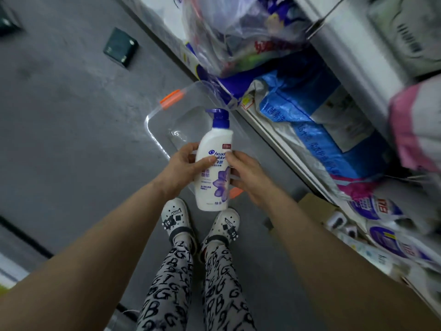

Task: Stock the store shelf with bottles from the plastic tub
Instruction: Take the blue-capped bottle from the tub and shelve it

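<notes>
A white shampoo bottle (213,167) with a blue pump top and a purple flower on its label is held upright above the floor. My left hand (185,163) grips its left side, thumb across the label. My right hand (248,175) holds its right side with the fingers curled round it. Beneath the bottle, a clear plastic tub (157,130) with orange handles stands on the grey floor; I see nothing inside it. The store shelf (281,130) runs along the right, its low level packed with bagged goods.
Blue and white sacks (317,130) and clear bags fill the shelf on the right. A cardboard box (317,206) sits at the shelf's foot. A dark box (120,47) lies on the floor at the far left. My feet in white clogs (176,219) stand just behind the tub.
</notes>
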### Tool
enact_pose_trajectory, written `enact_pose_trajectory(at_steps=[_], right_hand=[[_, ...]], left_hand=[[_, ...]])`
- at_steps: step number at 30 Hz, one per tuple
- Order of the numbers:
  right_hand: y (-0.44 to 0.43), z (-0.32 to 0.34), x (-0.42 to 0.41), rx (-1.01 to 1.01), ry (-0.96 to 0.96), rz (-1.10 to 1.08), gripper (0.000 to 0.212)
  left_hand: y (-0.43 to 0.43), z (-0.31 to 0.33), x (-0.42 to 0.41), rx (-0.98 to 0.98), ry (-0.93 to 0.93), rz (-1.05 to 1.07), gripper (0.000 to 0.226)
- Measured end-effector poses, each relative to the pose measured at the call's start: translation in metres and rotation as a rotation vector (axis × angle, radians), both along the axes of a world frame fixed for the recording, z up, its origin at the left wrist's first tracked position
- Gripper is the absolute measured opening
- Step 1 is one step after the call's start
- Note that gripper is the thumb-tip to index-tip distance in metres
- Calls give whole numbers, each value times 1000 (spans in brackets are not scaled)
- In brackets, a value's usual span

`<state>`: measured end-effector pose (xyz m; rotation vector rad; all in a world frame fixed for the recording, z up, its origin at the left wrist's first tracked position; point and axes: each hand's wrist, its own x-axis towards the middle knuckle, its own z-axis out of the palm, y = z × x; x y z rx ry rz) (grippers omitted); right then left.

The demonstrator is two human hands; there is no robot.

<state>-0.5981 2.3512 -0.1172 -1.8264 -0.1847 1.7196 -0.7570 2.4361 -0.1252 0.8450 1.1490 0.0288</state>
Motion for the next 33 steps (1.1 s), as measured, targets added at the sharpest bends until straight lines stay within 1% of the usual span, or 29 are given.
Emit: enact_pose_trajectory(at_steps=[2,5,8,12,17,20,21,22,24,29,33], right_hand=[[-5,22,1,8,33,-14,26],[-10,64,3,21,39,-54,20],[-13,105,9,38,9,-83,24],[-21,164,21,67,-28,-106,28],[-34,233,33,126,-52,-144,13],[-43,268,39,160,-89,-163,15],[-43,271,40,162,-96,-168,17],[-53,289,42,168,-125,-208,21],[-54,297,40,160,-142,-229,24],[-75,343,41,193,-184,-357,16],[-89,378,40,240,-255,-437,14]], left_hand=[[1,21,5,13,26,0,47],[3,60,11,18,26,-54,41],[5,101,17,30,-3,-122,35],[2,161,30,91,-19,-152,36],[-6,226,47,162,-51,-168,36],[-9,258,58,200,-107,-201,35],[-10,262,59,203,-118,-193,35],[-15,281,65,217,-145,-227,36],[-17,291,67,220,-152,-223,37],[-22,341,80,272,-177,-335,41],[-29,378,90,325,-207,-412,37]])
